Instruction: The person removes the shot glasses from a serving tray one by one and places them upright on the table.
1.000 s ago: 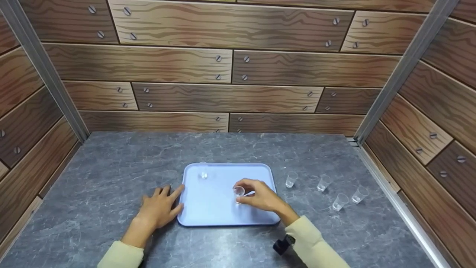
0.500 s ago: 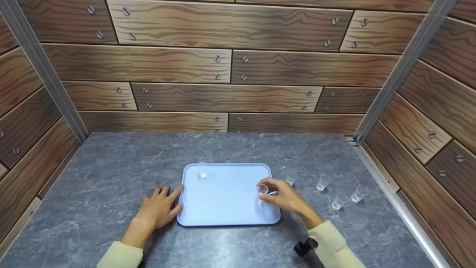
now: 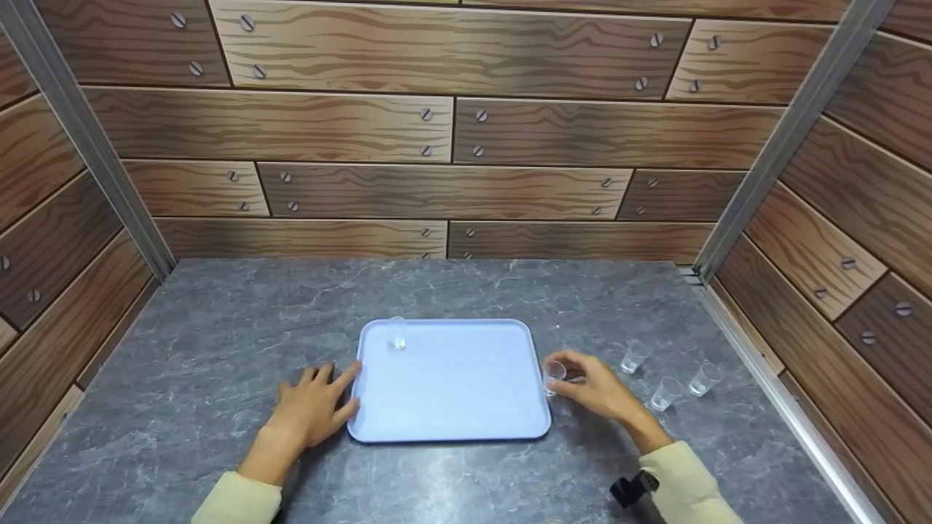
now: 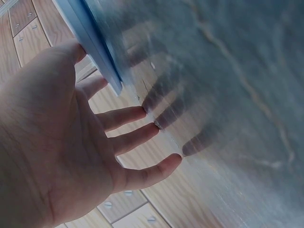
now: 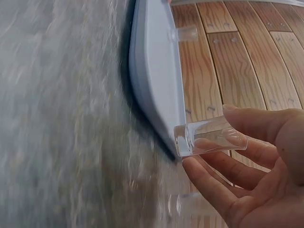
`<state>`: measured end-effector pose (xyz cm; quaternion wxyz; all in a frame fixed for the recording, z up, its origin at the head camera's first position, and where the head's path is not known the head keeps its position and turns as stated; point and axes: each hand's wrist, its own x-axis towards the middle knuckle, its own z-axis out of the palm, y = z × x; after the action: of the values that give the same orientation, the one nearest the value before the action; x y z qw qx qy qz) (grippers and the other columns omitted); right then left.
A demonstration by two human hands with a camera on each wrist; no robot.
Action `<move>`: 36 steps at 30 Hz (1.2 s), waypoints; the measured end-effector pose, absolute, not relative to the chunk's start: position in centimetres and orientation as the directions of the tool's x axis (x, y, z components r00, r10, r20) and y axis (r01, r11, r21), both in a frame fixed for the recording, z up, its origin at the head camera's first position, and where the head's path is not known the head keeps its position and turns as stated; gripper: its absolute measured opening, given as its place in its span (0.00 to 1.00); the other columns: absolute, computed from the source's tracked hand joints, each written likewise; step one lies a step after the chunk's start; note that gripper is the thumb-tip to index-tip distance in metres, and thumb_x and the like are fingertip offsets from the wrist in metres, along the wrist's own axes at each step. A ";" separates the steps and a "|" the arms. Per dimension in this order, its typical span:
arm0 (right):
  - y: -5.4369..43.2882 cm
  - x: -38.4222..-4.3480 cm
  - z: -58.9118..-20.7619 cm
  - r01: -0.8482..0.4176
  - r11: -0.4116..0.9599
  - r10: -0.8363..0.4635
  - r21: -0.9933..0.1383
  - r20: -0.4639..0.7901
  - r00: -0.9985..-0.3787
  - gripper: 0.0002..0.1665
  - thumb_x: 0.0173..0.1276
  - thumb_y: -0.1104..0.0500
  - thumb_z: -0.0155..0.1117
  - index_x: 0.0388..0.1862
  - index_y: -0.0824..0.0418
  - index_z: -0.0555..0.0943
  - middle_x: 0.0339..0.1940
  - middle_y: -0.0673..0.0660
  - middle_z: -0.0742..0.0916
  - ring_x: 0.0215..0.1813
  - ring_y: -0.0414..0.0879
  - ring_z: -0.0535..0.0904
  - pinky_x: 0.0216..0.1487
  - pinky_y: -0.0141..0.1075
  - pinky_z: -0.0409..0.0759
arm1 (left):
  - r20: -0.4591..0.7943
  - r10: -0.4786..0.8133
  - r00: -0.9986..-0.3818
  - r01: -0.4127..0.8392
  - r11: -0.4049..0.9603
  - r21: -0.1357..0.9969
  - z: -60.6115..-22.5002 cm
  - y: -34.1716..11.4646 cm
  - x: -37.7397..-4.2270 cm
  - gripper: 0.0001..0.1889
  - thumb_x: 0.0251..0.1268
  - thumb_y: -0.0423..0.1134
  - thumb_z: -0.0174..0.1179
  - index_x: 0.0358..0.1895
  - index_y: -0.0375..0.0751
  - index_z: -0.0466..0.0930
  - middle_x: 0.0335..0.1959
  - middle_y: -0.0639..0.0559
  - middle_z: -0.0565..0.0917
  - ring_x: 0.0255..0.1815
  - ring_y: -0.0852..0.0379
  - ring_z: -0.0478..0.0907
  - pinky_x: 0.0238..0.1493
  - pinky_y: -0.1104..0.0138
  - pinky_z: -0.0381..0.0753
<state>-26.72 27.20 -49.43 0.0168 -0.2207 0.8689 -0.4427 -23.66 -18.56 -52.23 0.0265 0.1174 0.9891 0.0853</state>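
My right hand (image 3: 593,386) pinches a small clear shot glass (image 3: 553,375) between thumb and fingers, just at the right edge of the light blue tray (image 3: 444,378). In the right wrist view the glass (image 5: 211,137) has a thick base that faces the table, close to the tray's rim. My left hand (image 3: 309,407) has its fingers spread on the table, with thumb and index fingertips at the tray's left rim; the left wrist view shows them against the rim (image 4: 97,45). Another shot glass (image 3: 398,336) stands at the tray's back left corner.
Several clear shot glasses stand on the grey marbled table to the right, among them a nearer glass (image 3: 667,394) and a farther glass (image 3: 635,358). One more is partly hidden behind my right hand. Wood-patterned walls (image 3: 451,189) enclose the back and sides.
My right hand has carried its shot glass rightward, from over the middle of the tray to its right edge. The left hand and the tray have stayed in place.
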 end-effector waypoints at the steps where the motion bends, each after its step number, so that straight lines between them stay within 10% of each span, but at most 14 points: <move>1: 27.5 -26.7 -49.5 -0.369 0.517 -0.392 -0.772 0.170 -0.904 0.18 0.68 0.64 0.71 0.53 0.72 0.82 0.49 0.68 0.87 0.51 0.56 0.85 0.57 0.48 0.85 | -0.032 0.236 -0.971 0.227 0.958 0.177 -52.2 -18.6 -23.7 0.31 0.78 0.57 0.53 0.79 0.56 0.64 0.71 0.33 0.72 0.70 0.31 0.71 0.56 0.23 0.69; 36: 33.3 -27.4 -50.2 -0.190 0.709 -0.141 -0.679 0.127 -0.982 0.16 0.64 0.66 0.73 0.49 0.68 0.82 0.45 0.65 0.89 0.48 0.57 0.89 0.51 0.37 0.84 | -0.014 0.226 -0.974 0.220 0.957 0.187 -52.0 -18.5 -23.5 0.31 0.77 0.56 0.54 0.78 0.54 0.66 0.70 0.33 0.73 0.69 0.31 0.71 0.57 0.25 0.70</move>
<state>-27.35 33.29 -50.17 -0.0330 -0.0896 0.9238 -0.3709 -23.51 -18.48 -52.05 0.0176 0.1128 0.9892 0.0923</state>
